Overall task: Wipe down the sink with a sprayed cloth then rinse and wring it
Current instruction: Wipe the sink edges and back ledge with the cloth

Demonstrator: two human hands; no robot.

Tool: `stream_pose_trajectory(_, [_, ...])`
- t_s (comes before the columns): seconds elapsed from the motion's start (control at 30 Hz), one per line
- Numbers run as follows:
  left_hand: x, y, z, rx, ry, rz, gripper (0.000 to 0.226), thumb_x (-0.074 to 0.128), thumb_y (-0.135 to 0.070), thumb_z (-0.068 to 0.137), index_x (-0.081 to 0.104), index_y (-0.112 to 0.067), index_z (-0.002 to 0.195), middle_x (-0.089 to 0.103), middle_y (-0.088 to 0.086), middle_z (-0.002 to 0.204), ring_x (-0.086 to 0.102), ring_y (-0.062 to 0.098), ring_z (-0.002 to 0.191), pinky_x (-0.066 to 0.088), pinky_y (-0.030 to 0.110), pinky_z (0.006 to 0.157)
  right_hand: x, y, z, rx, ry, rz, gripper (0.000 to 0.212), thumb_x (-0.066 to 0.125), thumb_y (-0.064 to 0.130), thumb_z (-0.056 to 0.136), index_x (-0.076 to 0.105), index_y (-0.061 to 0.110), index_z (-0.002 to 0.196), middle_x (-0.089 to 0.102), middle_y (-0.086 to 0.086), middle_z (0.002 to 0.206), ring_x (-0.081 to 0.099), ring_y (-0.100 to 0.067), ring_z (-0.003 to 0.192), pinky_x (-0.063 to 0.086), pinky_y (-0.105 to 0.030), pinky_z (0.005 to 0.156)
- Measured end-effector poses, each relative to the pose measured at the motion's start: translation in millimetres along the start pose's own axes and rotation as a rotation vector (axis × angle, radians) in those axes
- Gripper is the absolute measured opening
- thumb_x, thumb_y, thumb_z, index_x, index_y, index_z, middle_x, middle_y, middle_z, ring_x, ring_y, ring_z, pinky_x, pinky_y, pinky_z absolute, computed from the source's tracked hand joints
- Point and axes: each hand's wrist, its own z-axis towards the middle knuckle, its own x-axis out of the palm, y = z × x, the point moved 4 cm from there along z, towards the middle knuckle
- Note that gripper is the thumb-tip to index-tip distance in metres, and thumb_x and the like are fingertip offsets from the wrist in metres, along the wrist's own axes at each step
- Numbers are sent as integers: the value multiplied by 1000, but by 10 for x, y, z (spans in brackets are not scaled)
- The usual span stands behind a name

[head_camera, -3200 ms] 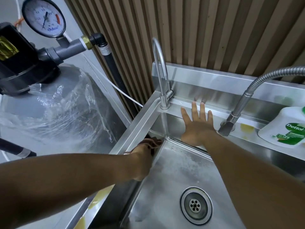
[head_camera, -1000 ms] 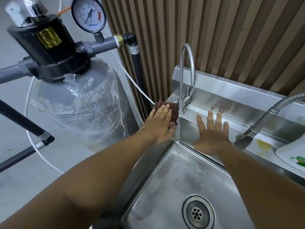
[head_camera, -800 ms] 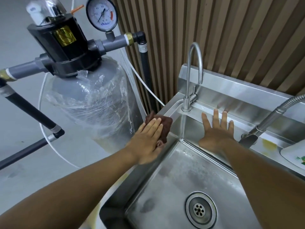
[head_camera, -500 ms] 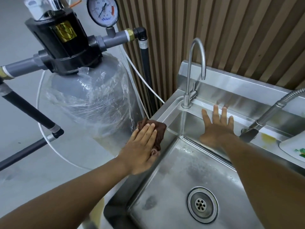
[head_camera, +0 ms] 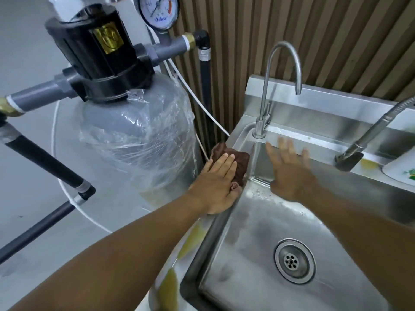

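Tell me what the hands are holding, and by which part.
Nothing is gripped. The left hand presses flat on top of the cloth; the right hand holds nothing.

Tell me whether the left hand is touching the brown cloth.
Touching. The head view shows the left hand pressing flat on the brown cloth, straight fingers overlapping it on the sink rim.

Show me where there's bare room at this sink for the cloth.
Free: the basin floor between the left rim and the drain, and the back ledge between the right hand and the spray head. Crowded: the left rim's far end, where the left hand presses the cloth, and the ledge's right end by the white bottle.
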Motion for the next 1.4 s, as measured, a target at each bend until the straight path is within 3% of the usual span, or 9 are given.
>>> stream_pose_trajectory(0.13, [53,-5,-296,4,29,8,73,15,-50,101,-4,-11,160,-14,4,168,-21,16,152,-17,38,120,95,566,-307,-252,13,-59,109,60,21,80,-18,27,156,-25,2,164,-20,-26,151,-7,-56,118])
stream_pose_trajectory(0.37, [170,5,-836,43,30,-23,71,22,-47,106,-7,-11,159,-15,4,168,-27,12,149,-23,36,119,196,996,-758,-239,88,66,104,56,14,83,-16,24,157,-20,8,165,-24,-21,150,-13,-52,119])
stream_pose_trajectory(0.47, [237,30,-1090,81,28,-34,78,11,-56,97,-5,-12,159,-12,3,168,-31,8,144,-30,29,113,243,1162,-965,-275,90,37,103,57,15,84,-14,22,158,-17,7,166,-21,-23,151,-10,-53,120])
stream_pose_trajectory(0.6, [244,74,-1117,59,76,-53,88,-4,-61,85,-4,-14,160,-12,0,168,-31,5,144,-23,32,117,208,1203,-957,-249,113,6,103,59,16,85,-14,22,157,-17,6,166,-18,-27,151,-8,-56,120])
stream_pose_trajectory(0.77, [108,118,-889,42,134,-178,68,25,-44,106,-5,-16,160,-16,-4,168,-25,6,149,-12,36,124,88,1205,-739,-176,179,8,102,56,15,86,-17,22,157,-21,7,164,-21,-28,151,-7,-58,120])
stream_pose_trajectory(1.0, [107,143,-862,68,156,-177,68,26,-44,106,-6,-16,160,-17,-4,167,-25,6,149,-12,35,123,72,1295,-790,-111,195,0,97,51,13,87,-16,20,157,-19,5,165,-22,-29,150,-8,-56,120])
stream_pose_trajectory(1.4, [266,163,-1672,154,246,-146,68,23,-50,105,0,-19,161,-12,-9,167,-25,2,149,-9,40,125,184,1694,-1551,-160,252,-67,99,53,17,89,-20,18,156,-24,4,164,-22,-31,150,-8,-58,120])
